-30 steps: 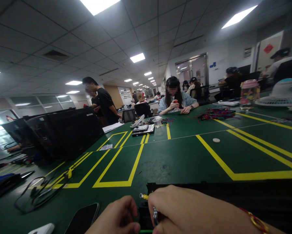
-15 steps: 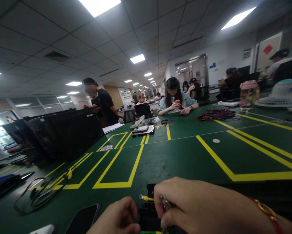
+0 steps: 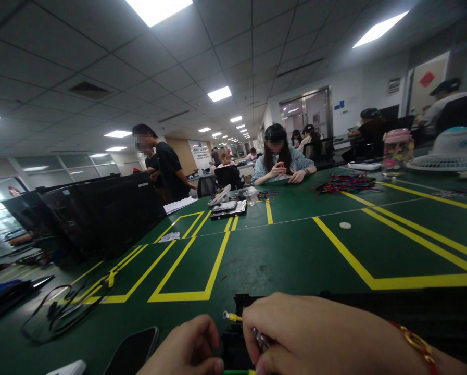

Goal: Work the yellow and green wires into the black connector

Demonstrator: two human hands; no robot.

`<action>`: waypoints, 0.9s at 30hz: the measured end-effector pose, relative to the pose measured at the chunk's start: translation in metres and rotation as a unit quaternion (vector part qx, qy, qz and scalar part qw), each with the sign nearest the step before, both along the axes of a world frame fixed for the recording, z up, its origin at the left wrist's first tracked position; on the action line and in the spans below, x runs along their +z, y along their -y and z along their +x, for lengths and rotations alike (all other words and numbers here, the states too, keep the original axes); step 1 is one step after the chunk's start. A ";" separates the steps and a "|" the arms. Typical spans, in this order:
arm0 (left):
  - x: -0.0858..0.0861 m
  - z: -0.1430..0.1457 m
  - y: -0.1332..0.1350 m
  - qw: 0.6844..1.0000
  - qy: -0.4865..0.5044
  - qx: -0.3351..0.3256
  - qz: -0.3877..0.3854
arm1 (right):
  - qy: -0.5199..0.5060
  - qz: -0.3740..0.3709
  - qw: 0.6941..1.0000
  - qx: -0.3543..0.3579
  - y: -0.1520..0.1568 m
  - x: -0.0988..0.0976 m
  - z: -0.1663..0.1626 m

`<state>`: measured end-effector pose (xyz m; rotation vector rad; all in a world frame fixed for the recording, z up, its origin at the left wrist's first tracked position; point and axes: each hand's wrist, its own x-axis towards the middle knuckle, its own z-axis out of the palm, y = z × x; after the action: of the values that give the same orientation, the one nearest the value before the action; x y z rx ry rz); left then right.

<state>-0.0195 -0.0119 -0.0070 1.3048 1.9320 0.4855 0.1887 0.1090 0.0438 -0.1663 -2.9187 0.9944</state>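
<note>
Bright overhead panel lights (image 3: pixel 158 10), faint shadows, strong wide-angle bending toward the edges

Bench mat (image 3: pixel 280 260) dark green, tape lines (image 3: pixel 178 298) bright yellow; bracelet (image 3: pixel 415 342) red and gold; wire tip (image 3: pixel 232 316) yellow.

**Polished metal, matt plastic and a dull green mat around the fingers**

Pinched in the fingers (image 3: pixel 249 325) of the right hand (image 3: pixel 315 333), the small metal part (image 3: pixel 261 339) is bright and polished-looking. Just left of those fingers, the yellow terminal (image 3: pixel 232 315) has a smooth plastic sleeve and a metal tip. Under them, the black plastic housing (image 3: pixel 230 350) has a dull finish. Beyond the fingers, the green bench mat (image 3: pixel 280 260) is matt and lightly scuffed, with smooth yellow tape lines (image 3: pixel 190 296) on it. Left of the left hand (image 3: pixel 186 346), the phone (image 3: pixel 134 351) has glossy dark glass. Behind the right fingers, the bracelet (image 3: pixel 416 344) pairs shiny gold-coloured metal with red cord.
</note>
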 end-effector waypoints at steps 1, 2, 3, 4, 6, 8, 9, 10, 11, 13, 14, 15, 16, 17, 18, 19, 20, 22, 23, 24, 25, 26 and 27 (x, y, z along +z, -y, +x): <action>0.001 0.000 0.000 1.000 -0.005 0.001 -0.002 | -0.001 0.001 1.000 0.000 0.002 0.001 -0.002; 0.002 0.001 0.000 1.000 -0.009 0.001 -0.004 | -0.003 0.002 1.000 -0.002 0.003 0.002 -0.004; 0.003 0.001 0.001 1.000 -0.014 0.001 -0.004 | -0.006 0.004 1.000 -0.004 0.005 0.004 -0.006; 0.003 0.001 0.001 1.000 -0.017 0.000 -0.003 | -0.008 0.007 1.000 -0.006 0.006 0.004 -0.006; 0.003 0.001 0.002 1.000 -0.018 -0.002 0.000 | -0.012 0.013 1.000 -0.010 0.007 0.005 -0.006; 0.003 0.002 0.003 1.000 -0.020 0.000 0.001 | -0.015 0.022 1.000 -0.014 0.007 0.004 -0.004; 0.002 0.002 0.002 1.000 -0.022 0.000 0.000 | -0.016 0.029 0.999 -0.017 0.006 0.003 -0.002; 0.002 0.002 0.002 1.000 -0.020 0.001 -0.003 | -0.014 0.038 0.999 -0.021 0.006 0.002 -0.001; 0.002 0.002 0.001 1.000 -0.019 0.002 -0.003 | -0.012 0.047 0.998 -0.026 0.006 0.002 0.001; 0.002 0.003 0.000 1.000 -0.007 0.002 -0.005 | -0.011 0.063 0.997 -0.040 0.007 0.002 0.002; 0.002 0.003 0.000 1.000 0.000 0.002 -0.003 | -0.012 0.069 0.996 -0.049 0.008 0.003 0.002; 0.001 0.002 0.000 1.000 0.010 0.001 0.001 | -0.012 0.071 0.996 -0.054 0.009 0.004 0.001; 0.001 0.002 0.000 1.000 0.020 -0.002 0.006 | -0.011 0.070 0.996 -0.059 0.011 0.005 0.000; 0.000 0.001 0.000 1.000 0.028 -0.005 0.008 | -0.007 0.066 0.996 -0.061 0.012 0.006 0.000; 0.000 0.000 0.000 0.999 0.031 -0.004 0.010 | -0.003 0.059 0.996 -0.062 0.013 0.008 -0.001; -0.001 0.000 0.000 0.999 0.032 -0.005 0.012 | 0.003 0.049 0.997 -0.061 0.014 0.009 -0.002; -0.001 -0.001 0.000 0.999 0.034 -0.007 0.013 | 0.006 0.038 0.998 -0.059 0.015 0.010 -0.002; -0.002 -0.002 0.000 0.999 0.039 -0.009 0.010 | 0.003 0.032 0.997 -0.064 0.016 0.010 -0.003; -0.002 -0.002 0.000 0.999 0.044 -0.008 0.010 | -0.001 0.032 0.997 -0.067 0.017 0.010 -0.003; -0.002 -0.002 0.000 0.999 0.051 -0.010 0.010 | -0.006 0.036 0.997 -0.072 0.017 0.010 -0.003; -0.002 -0.002 0.000 0.998 0.054 -0.010 0.010 | -0.011 0.038 0.996 -0.076 0.017 0.009 -0.003; -0.002 -0.002 0.000 0.999 0.049 -0.009 0.011 | -0.015 0.042 0.996 -0.080 0.018 0.008 -0.003; -0.002 -0.002 0.000 0.999 0.045 -0.009 0.012 | -0.017 0.039 0.996 -0.081 0.018 0.006 -0.004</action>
<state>-0.0215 -0.0124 -0.0092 1.2931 1.8437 0.5504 0.1850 0.0910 0.0501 -0.3715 -2.8534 0.8506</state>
